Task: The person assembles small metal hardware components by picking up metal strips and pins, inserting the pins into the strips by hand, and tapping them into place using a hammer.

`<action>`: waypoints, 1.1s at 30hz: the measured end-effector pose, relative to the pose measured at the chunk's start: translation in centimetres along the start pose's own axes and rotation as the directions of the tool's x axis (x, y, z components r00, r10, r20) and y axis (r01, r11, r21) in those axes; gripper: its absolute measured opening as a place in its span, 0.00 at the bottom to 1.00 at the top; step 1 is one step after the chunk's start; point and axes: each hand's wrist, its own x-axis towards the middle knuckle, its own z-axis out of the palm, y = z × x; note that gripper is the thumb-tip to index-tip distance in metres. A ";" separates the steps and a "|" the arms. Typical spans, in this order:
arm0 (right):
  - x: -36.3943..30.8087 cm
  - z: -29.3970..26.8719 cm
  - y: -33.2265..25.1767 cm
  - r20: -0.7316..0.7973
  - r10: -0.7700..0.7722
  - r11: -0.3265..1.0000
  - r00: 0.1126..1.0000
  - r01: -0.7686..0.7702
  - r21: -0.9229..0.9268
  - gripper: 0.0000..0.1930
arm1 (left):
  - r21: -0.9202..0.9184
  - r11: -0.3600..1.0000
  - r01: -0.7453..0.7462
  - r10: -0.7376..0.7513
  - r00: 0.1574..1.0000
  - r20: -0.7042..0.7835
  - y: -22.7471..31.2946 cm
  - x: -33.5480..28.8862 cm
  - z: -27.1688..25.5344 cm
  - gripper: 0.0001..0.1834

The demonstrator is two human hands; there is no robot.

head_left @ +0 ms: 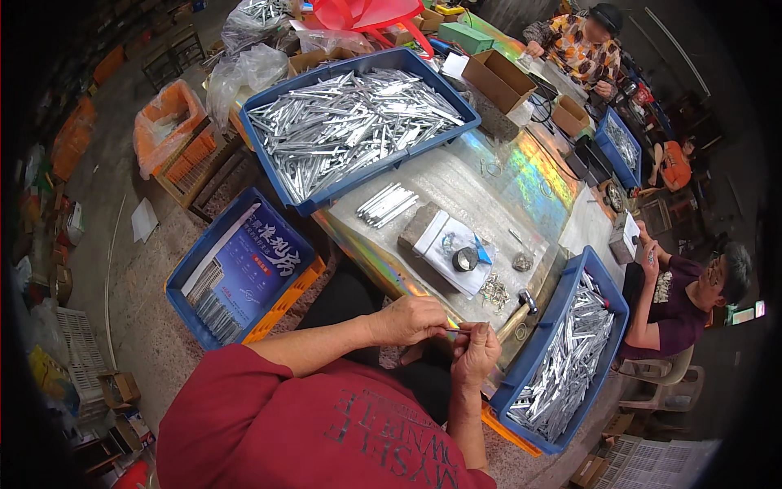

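My left hand (411,319) and my right hand (476,352) meet at the table's near edge. Between them runs a thin, dark slender rod (456,329), pinched in the fingers of both; its ends are hidden. On the table ahead, a block topped with white paper (440,236) carries a small round black container (465,259). Tiny metal pieces (494,291) lie loose beside it, near a hammer (528,302). Farther left, several silvery strips (387,204) lie side by side.
A large blue tray (383,169) heaped with silvery strips stands at the back. Another such blue tray (533,336) is to my right. Left of me sits a blue tray holding a printed sheet (252,257). Two people (680,306) (578,53) sit around the table.
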 end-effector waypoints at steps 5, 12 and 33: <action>0.1 1.0 0.6 0.109 0.036 0.999 0.993 -0.040 0.034 0.16 | 0.110 0.975 0.192 -0.174 0.972 -0.158 -0.7 -0.6 -1.7 0.04; 0.3 -0.5 2.3 0.069 0.026 0.987 0.997 -0.015 -0.160 0.13 | 0.488 0.704 0.516 -0.282 0.834 -0.475 -6.2 0.0 -8.7 0.05; 2.9 -2.8 4.1 -0.087 -0.102 0.921 0.991 0.061 -0.385 0.12 | 0.679 0.499 0.539 -0.326 0.842 -0.430 -8.6 1.3 -10.0 0.09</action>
